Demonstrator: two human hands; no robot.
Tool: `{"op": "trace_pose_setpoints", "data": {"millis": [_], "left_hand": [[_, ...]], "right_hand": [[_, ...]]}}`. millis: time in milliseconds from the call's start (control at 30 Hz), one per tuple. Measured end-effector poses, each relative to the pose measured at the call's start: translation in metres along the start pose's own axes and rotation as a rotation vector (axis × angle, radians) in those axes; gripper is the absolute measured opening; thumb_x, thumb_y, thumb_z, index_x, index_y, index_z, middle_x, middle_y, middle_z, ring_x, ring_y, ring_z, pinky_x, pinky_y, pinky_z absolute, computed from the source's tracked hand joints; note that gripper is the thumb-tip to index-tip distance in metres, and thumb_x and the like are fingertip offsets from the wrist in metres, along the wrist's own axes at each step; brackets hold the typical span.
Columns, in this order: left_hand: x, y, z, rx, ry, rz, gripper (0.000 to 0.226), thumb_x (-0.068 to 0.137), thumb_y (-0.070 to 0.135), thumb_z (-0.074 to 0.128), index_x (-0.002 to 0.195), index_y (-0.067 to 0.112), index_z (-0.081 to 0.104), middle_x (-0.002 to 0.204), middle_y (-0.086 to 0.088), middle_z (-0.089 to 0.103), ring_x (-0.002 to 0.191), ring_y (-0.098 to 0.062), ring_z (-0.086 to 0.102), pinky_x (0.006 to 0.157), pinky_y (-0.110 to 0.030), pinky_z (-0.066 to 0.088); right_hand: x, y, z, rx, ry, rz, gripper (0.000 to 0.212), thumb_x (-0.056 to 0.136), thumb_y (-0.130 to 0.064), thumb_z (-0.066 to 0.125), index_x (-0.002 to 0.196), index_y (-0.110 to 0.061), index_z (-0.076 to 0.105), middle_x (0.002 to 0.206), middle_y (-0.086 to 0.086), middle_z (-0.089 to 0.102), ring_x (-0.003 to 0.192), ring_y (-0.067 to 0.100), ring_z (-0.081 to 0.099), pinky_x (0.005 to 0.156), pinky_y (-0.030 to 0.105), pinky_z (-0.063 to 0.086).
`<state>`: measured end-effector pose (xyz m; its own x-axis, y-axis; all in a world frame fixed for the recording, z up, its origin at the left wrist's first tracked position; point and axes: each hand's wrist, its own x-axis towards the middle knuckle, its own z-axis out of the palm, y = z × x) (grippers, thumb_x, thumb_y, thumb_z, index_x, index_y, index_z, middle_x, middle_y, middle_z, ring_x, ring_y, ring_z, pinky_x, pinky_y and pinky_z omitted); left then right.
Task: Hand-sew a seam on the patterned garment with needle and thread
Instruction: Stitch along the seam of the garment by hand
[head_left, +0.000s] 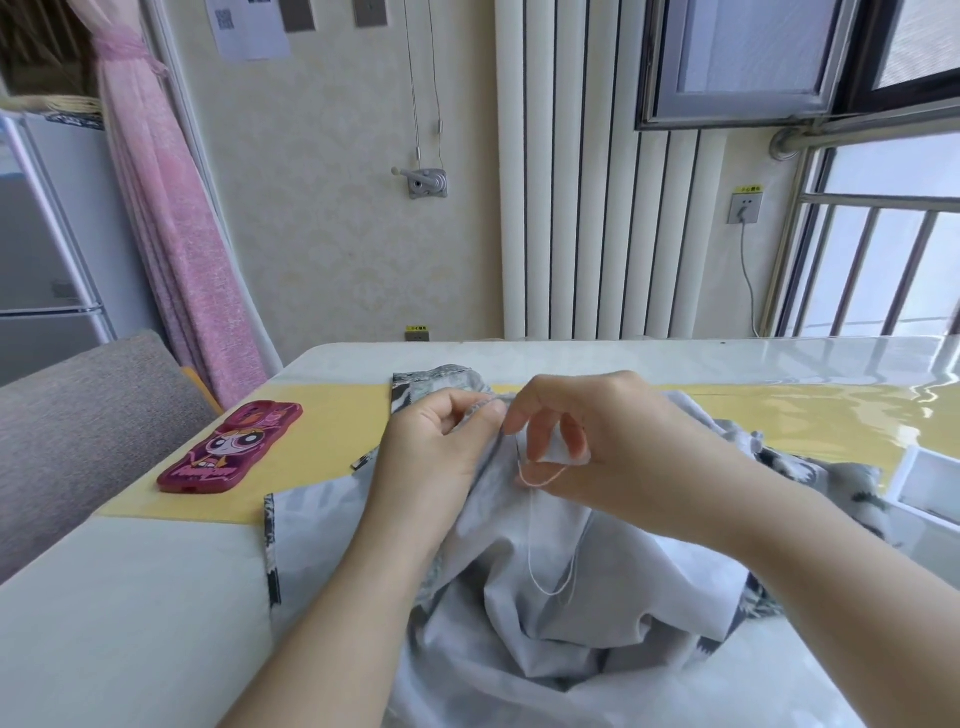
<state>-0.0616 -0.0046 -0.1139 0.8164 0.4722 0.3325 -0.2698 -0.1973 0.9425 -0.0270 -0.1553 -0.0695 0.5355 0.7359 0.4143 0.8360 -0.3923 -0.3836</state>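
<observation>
The garment (613, 582) lies bunched on the table in front of me, pale grey inside out with black-and-white patterned edges showing. My left hand (436, 447) pinches a raised fold of the fabric at its seam. My right hand (587, 436) meets it from the right, thumb and forefinger pinched together at the seam where the needle is; the needle itself is too small to make out. A white thread (540, 566) hangs from under my right hand and loops down over the cloth.
A dark pink phone case (231, 449) with a cartoon face lies on the yellow table runner (322, 431) to the left. A white box (930, 483) sits at the right edge. A grey sofa is left of the table; wall and radiator stand behind.
</observation>
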Motion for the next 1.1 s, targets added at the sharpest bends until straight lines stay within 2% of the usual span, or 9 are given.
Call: {"op": "trace_pose_setpoints", "data": {"millis": [167, 367, 500, 567, 700, 800, 933, 1033, 1100], "left_hand": [[0.001, 0.0, 0.0, 0.007, 0.002, 0.014, 0.013, 0.087, 0.014, 0.065, 0.076, 0.018, 0.07, 0.079, -0.002, 0.074, 0.078, -0.011, 0.067, 0.083, -0.03, 0.05], [-0.002, 0.001, 0.002, -0.03, -0.048, 0.029, 0.01, 0.087, 0.015, 0.066, 0.079, 0.019, 0.07, 0.079, -0.001, 0.074, 0.076, -0.008, 0.064, 0.074, -0.021, 0.049], [0.0, -0.001, 0.001, -0.025, -0.019, 0.023, 0.013, 0.087, 0.014, 0.066, 0.076, 0.02, 0.069, 0.073, 0.0, 0.069, 0.072, -0.01, 0.06, 0.072, -0.025, 0.046], [0.001, -0.002, -0.002, -0.04, -0.007, 0.027, 0.013, 0.087, 0.014, 0.066, 0.075, 0.02, 0.069, 0.071, 0.001, 0.068, 0.071, -0.01, 0.058, 0.072, -0.027, 0.045], [-0.002, 0.0, 0.0, -0.038, -0.098, 0.105, 0.019, 0.086, 0.012, 0.066, 0.072, 0.025, 0.071, 0.072, 0.008, 0.07, 0.071, -0.005, 0.061, 0.072, -0.019, 0.047], [-0.007, 0.004, 0.004, -0.041, -0.191, 0.147, 0.027, 0.085, 0.011, 0.065, 0.07, 0.031, 0.072, 0.069, 0.013, 0.069, 0.068, 0.001, 0.061, 0.068, -0.014, 0.046], [-0.011, 0.009, 0.006, -0.068, -0.247, 0.18, 0.021, 0.084, 0.009, 0.064, 0.071, 0.025, 0.07, 0.069, 0.015, 0.069, 0.067, 0.003, 0.061, 0.066, -0.01, 0.045], [-0.011, 0.01, 0.007, -0.074, -0.258, 0.195, 0.019, 0.084, 0.008, 0.064, 0.075, 0.022, 0.07, 0.074, 0.013, 0.072, 0.071, 0.003, 0.064, 0.068, -0.01, 0.046], [-0.01, 0.009, 0.007, -0.045, -0.259, 0.203, 0.021, 0.085, 0.008, 0.064, 0.074, 0.024, 0.07, 0.076, 0.013, 0.072, 0.074, 0.002, 0.064, 0.07, -0.011, 0.046]], "right_hand": [[0.002, 0.005, 0.005, -0.059, 0.053, -0.119, 0.011, 0.079, -0.022, 0.073, 0.086, -0.029, 0.069, 0.061, -0.029, 0.049, 0.066, -0.011, 0.049, 0.059, 0.014, 0.039], [0.009, 0.019, 0.011, 0.024, 0.301, -0.162, 0.005, 0.077, -0.022, 0.07, 0.079, -0.022, 0.075, 0.064, -0.027, 0.048, 0.063, -0.01, 0.05, 0.06, 0.008, 0.038], [0.004, 0.022, -0.009, 0.128, 0.048, -0.019, 0.02, 0.085, -0.012, 0.069, 0.094, -0.029, 0.075, 0.077, -0.015, 0.068, 0.071, 0.004, 0.059, 0.065, 0.009, 0.043], [0.003, 0.025, -0.025, 0.148, 0.071, 0.027, 0.023, 0.087, -0.014, 0.064, 0.094, -0.033, 0.073, 0.085, -0.019, 0.071, 0.077, 0.002, 0.062, 0.074, 0.009, 0.047], [0.006, 0.029, -0.034, 0.287, 0.272, 0.232, 0.023, 0.091, -0.036, 0.054, 0.082, -0.029, 0.073, 0.077, -0.02, 0.071, 0.074, -0.01, 0.062, 0.07, 0.009, 0.046], [0.008, 0.031, -0.023, 0.345, 0.091, 0.404, 0.044, 0.089, -0.054, 0.047, 0.075, -0.024, 0.075, 0.068, -0.013, 0.071, 0.067, -0.001, 0.063, 0.069, 0.016, 0.046], [0.009, 0.032, -0.005, 0.513, -0.064, 0.43, 0.066, 0.061, -0.076, 0.064, 0.078, -0.013, 0.073, 0.067, 0.009, 0.058, 0.068, 0.022, 0.052, 0.069, 0.039, 0.038], [0.009, 0.034, -0.004, 0.827, -0.069, 0.408, 0.052, 0.057, -0.049, 0.075, 0.083, -0.003, 0.074, 0.085, 0.025, 0.067, 0.076, 0.027, 0.057, 0.071, 0.039, 0.045], [0.009, 0.032, -0.006, 0.909, -0.03, 0.381, 0.028, 0.06, -0.037, 0.071, 0.072, -0.013, 0.075, 0.078, 0.01, 0.067, 0.069, 0.018, 0.056, 0.064, 0.029, 0.044]]}}
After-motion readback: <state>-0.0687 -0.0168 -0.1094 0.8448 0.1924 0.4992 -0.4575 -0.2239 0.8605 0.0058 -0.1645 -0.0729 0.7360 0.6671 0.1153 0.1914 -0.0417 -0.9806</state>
